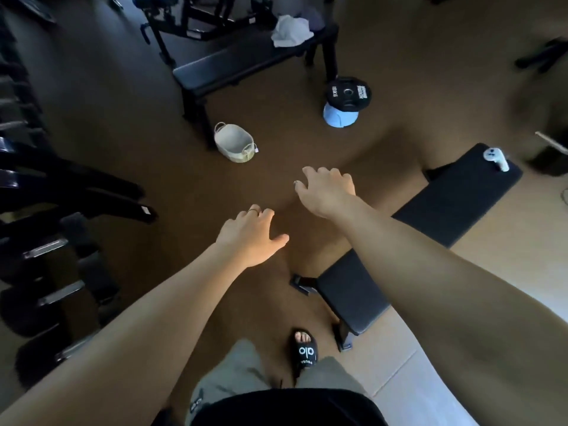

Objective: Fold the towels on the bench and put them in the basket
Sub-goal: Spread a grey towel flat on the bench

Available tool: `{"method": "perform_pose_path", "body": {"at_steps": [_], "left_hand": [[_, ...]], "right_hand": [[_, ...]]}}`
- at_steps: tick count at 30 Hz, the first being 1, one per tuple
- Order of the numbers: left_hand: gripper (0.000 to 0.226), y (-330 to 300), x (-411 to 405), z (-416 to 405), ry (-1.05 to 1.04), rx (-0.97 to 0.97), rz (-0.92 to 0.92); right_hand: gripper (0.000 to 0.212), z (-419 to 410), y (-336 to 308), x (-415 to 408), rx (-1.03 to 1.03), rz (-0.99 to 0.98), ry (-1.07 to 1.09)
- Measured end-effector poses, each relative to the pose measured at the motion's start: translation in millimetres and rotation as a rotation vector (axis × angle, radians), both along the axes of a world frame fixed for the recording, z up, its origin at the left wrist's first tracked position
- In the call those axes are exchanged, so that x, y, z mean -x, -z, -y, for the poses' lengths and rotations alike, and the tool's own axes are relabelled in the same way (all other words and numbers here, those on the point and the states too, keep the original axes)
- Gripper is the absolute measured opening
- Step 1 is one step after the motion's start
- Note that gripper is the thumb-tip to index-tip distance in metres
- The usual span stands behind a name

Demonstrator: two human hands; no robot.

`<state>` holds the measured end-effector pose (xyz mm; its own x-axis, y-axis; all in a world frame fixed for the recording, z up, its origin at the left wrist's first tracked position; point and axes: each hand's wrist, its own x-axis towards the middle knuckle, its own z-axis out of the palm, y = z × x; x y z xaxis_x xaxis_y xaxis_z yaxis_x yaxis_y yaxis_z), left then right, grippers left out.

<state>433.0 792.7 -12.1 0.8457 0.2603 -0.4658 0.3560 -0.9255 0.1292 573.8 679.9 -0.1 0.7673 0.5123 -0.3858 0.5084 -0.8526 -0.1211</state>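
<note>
A crumpled white towel (291, 30) lies on the far end of a black bench (233, 64) at the top of the view, with a darker cloth (315, 18) behind it. A small pale woven basket (235, 142) stands on the brown floor beside that bench's near leg. Both my arms reach forward over the floor, well short of the bench. My left hand (250, 236) is held out with loosely curled fingers and holds nothing. My right hand (327, 190) is a little farther ahead, fingers relaxed, also holding nothing.
A second black bench (436, 216) runs along my right, with a white controller (496, 158) on its far end. A black weight plate (349, 92) rests on a blue object near the far bench. A rack of dumbbells (46, 229) fills the left side.
</note>
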Motion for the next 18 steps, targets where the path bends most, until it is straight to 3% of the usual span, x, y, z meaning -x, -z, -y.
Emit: {"method": "perform_pose_path", "body": {"at_steps": [9, 18], "left_hand": [[0.07, 6.7, -113.8, -161.7, -0.03, 0.0, 0.011], [0.069, 14.8, -264.8, -333.1, 0.135, 0.018, -0.017]], "right_hand": [[0.055, -168.6, 8.8, -123.7, 0.033, 0.009, -0.059], [0.054, -298.3, 12.8, -249.7, 0.048, 0.014, 0.153]]}}
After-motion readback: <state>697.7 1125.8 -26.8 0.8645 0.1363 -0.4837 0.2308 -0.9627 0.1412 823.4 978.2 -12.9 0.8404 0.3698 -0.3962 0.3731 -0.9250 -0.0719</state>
